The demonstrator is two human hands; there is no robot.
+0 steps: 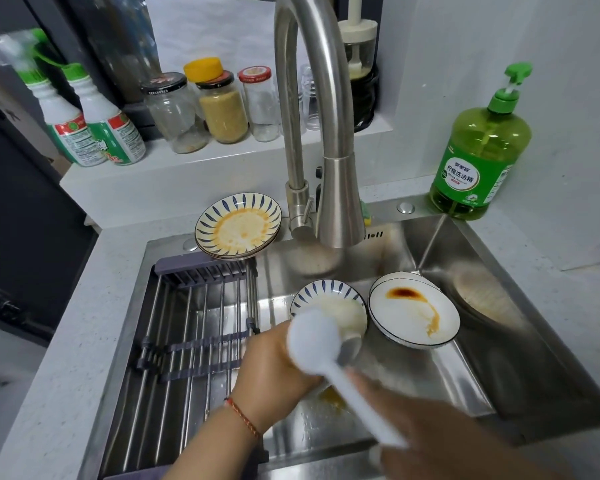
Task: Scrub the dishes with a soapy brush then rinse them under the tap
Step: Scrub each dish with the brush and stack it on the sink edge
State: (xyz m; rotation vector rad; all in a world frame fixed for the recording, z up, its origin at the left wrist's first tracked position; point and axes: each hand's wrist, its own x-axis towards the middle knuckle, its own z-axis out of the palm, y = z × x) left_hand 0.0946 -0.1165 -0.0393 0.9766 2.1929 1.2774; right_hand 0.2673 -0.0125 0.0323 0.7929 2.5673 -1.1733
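My left hand (274,372) grips the near rim of a blue-patterned dish (329,299) held tilted over the steel sink (465,358). My right hand (440,441), blurred at the bottom right, grips the handle of a white dish brush (314,337) whose round head presses against the dish's inside. A white plate (413,317) with a brown sauce smear leans in the sink to the right. Stacked patterned plates (238,225) with orange stains sit on the sink's back left rim. The tap's spout (340,206) hangs above; no water stream is visible.
A grey drying rack (194,323) spans the sink's left half. A green dish-soap pump bottle (478,150) stands on the counter at the back right. Jars (222,105) and spray bottles (87,123) line the ledge behind the sink.
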